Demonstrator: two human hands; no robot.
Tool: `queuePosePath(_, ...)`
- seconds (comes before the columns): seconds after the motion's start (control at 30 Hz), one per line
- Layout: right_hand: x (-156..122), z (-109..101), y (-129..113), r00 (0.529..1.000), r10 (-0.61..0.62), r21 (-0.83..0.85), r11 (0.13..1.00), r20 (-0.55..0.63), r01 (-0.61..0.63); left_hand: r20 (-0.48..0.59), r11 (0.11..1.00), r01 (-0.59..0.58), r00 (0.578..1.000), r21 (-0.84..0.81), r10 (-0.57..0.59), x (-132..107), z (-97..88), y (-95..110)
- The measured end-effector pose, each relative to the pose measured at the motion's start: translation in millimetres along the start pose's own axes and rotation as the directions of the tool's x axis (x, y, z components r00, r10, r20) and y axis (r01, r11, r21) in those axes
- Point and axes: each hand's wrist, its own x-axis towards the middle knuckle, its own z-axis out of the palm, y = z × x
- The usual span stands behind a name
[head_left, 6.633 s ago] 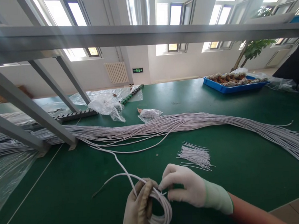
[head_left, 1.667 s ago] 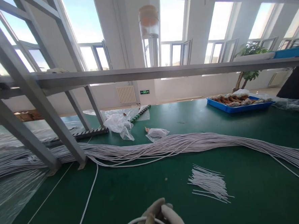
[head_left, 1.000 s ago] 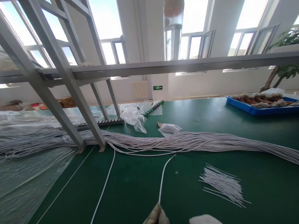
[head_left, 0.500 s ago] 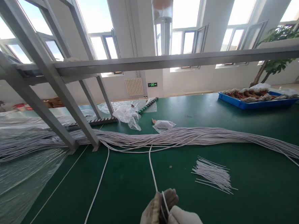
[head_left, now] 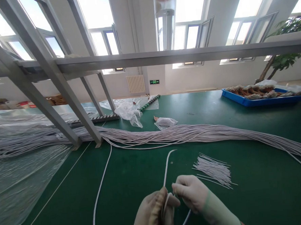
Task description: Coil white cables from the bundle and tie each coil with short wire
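Note:
My left hand [head_left: 156, 210], in a pale glove, is closed around a white cable [head_left: 166, 168]. One end of this cable sticks up past the fingers and bends to the right. A loop of it curves over my left fingers. My right hand [head_left: 192, 193], also gloved, is pinched beside that loop and seems to grip the cable; its fingertips partly hide the contact. Below my right hand another stretch of white cable runs down out of view. Beyond both hands lies a long bundle of white cables [head_left: 182, 134] across the green table [head_left: 134, 174].
To the right lies a pile of short white strips [head_left: 212, 171]. A blue tray [head_left: 252, 102] with brownish bundles stands at the back right. Metal frame posts [head_left: 70, 103] rise at left, near plastic sheeting [head_left: 30, 187]. A small plastic bag [head_left: 166, 122] lies behind the bundle.
My right hand has moved up and right, away from my left palm. The cable's upper end has come free of the bundle and now bends right. My left fingers have closed.

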Motion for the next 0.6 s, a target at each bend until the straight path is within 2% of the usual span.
queuePosePath(0.07, -2.8, 2.9, -16.4, 1.0, -0.028, 0.07, 0.997, 0.004, 0.028, -0.047, 0.985, 0.066, 0.997, 0.16, -0.059, -0.2, 5.0, 1.9)
queuePosePath(0.17, -17.7, 11.8, -36.6, 0.992, -0.108, 0.069, 0.991, -0.072, 0.113, -0.268, 0.972, 0.109, 0.962, 0.208, -0.051, 4.0, 4.6, 0.5)
queuePosePath(0.23, -27.9, 22.9, -40.1, 0.982, -0.163, -0.016, 0.987, -0.096, 0.163, -0.365, 0.995, 0.067, 0.93, 0.072, -0.036, 8.8, 0.1, -0.3)
queuePosePath(0.33, -32.6, 46.5, -26.2, 0.985, -0.171, -0.181, 0.969, -0.009, 0.167, -0.415, 0.974, -0.074, 0.909, -0.216, -0.023, 14.4, -1.7, 5.1)
queuePosePath(0.4, -28.4, 60.5, -9.3, 0.993, -0.102, -0.19, 0.975, 0.059, 0.112, -0.501, 0.932, -0.176, 0.865, -0.316, -0.007, 15.2, 3.7, 13.0)
queuePosePath(0.47, -21.4, 66.3, 7.0, 0.992, -0.096, -0.163, 0.981, 0.085, 0.109, -0.543, 0.891, -0.202, 0.838, -0.407, -0.058, 12.8, 9.8, 21.2)
queuePosePath(0.5, -17.6, 64.9, 13.4, 0.99, -0.113, -0.155, 0.98, 0.081, 0.125, -0.53, 0.86, -0.22, 0.846, -0.46, -0.067, 10.2, 10.9, 24.3)
queuePosePath(0.6, -6.0, 45.3, 21.8, 0.993, -0.111, -0.169, 0.979, 0.029, 0.115, -0.369, 0.797, -0.226, 0.929, -0.559, 0.005, -3.4, 4.6, 27.4)
